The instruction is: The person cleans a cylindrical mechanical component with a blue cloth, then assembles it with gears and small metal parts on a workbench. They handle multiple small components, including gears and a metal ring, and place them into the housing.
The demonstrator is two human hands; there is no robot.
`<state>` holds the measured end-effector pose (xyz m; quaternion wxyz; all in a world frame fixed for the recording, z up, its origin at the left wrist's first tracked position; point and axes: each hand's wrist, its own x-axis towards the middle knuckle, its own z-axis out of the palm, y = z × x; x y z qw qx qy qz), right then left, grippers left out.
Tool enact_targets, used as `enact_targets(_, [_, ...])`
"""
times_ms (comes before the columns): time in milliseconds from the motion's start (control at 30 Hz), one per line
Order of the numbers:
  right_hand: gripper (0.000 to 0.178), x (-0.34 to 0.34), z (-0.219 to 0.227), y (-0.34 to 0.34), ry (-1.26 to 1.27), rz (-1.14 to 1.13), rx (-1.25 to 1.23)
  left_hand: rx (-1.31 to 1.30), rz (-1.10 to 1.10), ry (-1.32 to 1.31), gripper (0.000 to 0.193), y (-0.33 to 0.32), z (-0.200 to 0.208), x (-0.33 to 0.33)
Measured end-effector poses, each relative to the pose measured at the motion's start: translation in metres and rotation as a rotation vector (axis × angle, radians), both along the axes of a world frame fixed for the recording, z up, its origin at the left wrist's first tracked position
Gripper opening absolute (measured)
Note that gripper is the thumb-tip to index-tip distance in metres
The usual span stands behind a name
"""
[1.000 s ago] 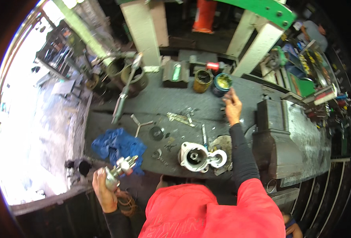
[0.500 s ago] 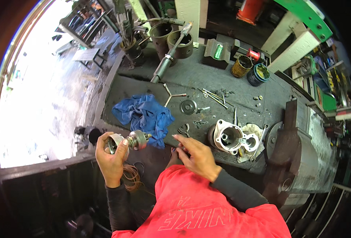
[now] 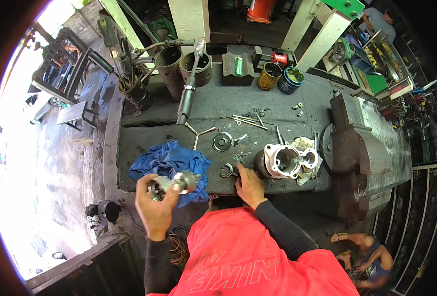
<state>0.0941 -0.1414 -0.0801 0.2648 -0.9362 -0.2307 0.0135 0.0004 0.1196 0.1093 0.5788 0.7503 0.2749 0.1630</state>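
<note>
My left hand (image 3: 154,206) is closed around a metal shaft assembly (image 3: 184,182) that has a silvery drum and a pale cup-shaped housing. It holds this over the front edge of the bench, in front of a crumpled blue cloth (image 3: 166,160). On the bench top, the fingers of my right hand (image 3: 251,186) reach down beside a small metal fork (image 3: 227,170). Its fingertips are at the fork's right end, with the thumb apart from the index finger; whether they touch it is unclear. To the right stands an open cast metal housing (image 3: 273,165).
A round metal disc (image 3: 222,142), a three-armed wrench (image 3: 197,132) and thin rods (image 3: 248,121) lie farther back. Metal cylinders (image 3: 169,74) and grimy cans (image 3: 270,76) stand behind. A large vise (image 3: 359,158) occupies the right. Another person (image 3: 374,256) crouches at lower right.
My right hand has moved forward and right from over the bench edge to the fork. My left hand still holds the shaft assembly. The view has shifted.
</note>
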Motion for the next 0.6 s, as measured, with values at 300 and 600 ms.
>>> enact_targets(300, [0.054,-0.024,0.001,-0.038,-0.056,-0.055,0.039,-0.130,-0.274,0.098,0.054,-0.014,-0.082,0.056])
enact_targets(600, [0.060,-0.041,0.021,-0.063,-0.033,-0.019,0.081,-0.389,-0.572,0.132,0.063,-0.007,-0.108,0.108])
